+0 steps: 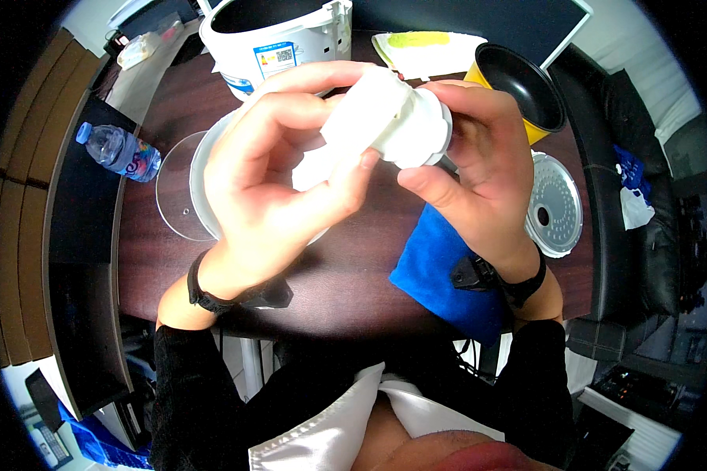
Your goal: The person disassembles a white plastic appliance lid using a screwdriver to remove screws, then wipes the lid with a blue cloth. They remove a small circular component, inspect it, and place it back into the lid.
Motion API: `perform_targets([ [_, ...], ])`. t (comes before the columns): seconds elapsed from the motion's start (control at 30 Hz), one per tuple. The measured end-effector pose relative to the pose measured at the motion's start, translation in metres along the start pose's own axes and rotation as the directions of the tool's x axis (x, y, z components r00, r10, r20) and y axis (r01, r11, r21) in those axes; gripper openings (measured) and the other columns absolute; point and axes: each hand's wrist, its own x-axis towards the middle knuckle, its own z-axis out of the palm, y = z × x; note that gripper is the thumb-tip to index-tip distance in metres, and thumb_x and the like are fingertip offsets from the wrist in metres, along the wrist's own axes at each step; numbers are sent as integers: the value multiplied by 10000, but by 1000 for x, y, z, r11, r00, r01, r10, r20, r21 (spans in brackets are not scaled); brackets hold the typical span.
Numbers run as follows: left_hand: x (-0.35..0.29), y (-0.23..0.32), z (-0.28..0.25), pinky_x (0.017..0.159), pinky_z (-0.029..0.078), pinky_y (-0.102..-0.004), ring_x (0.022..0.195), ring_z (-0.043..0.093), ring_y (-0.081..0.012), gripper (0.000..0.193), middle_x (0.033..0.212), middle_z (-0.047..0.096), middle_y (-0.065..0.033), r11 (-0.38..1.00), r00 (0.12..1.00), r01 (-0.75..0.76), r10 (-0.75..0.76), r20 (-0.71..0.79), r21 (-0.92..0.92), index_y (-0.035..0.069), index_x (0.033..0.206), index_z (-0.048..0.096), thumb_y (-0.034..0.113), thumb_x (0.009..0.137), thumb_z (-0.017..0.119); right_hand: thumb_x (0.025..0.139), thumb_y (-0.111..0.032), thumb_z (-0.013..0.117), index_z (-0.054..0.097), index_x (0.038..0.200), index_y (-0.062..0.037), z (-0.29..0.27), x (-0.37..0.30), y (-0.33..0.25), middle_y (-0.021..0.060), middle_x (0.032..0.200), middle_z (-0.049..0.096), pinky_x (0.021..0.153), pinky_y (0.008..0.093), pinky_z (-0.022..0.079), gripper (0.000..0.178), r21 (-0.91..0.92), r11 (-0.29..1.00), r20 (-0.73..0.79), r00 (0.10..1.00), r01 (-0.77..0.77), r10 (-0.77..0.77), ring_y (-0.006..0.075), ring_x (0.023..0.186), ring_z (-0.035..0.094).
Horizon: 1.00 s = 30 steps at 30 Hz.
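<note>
Up above the table I hold a white plastic piece point(373, 118) with a blocky body and a round, flanged end. My left hand point(279, 157) grips the blocky side between thumb and fingers. Around the round end curl the thumb and fingers of my right hand point(483, 153). Beneath my left hand lies a round white part point(206, 169), mostly covered by the hand. A clear round disc point(177, 188) sits beside it on the left. Below my right wrist a blue cloth point(440, 263) is spread on the table.
On the dark wooden table point(353, 275), a white rice cooker body point(310, 47) stands at the back. A yellow pot with black inside point(526, 86) and a perforated metal inner lid point(556, 204) are at right. A water bottle point(122, 151) lies left; a white-and-green cloth point(424, 49) lies behind.
</note>
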Motion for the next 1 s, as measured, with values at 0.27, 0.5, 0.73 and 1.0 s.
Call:
perform_targets([
  [0.27,-2,-3,2,955,374,-371,1123,501,-278,224,1226,489,-242,994,999,-46,45,16,98,-16,959,514,23,781,644,716,-20,742,435,1183,-22,1,-2,-1,96,1096,494,753,258,515,559,30,999,-23,999,-21,21,169,956,574],
  [0.5,-4,-1,1,936,394,-357,1106,511,-251,234,1220,492,-230,996,1000,-1,1,7,86,-31,979,516,7,786,641,710,-56,754,471,1166,-18,0,-1,3,109,1096,498,740,258,528,538,-136,990,-5,999,46,-47,164,932,580],
  [0.73,-6,1,3,903,417,-327,1071,524,-223,221,1206,500,-212,998,999,52,-51,-15,23,-41,972,517,-35,781,628,716,-95,759,480,1142,-13,2,-3,4,101,1033,531,739,262,527,516,-81,996,-51,998,23,-27,157,885,597],
  [1.0,-5,1,2,892,419,-320,1042,531,-207,223,1169,521,-198,995,998,56,-57,13,85,-47,963,517,-22,777,637,738,-128,749,466,1102,-12,-2,-3,0,78,980,539,774,268,508,476,35,994,-12,994,-105,105,153,902,591],
])
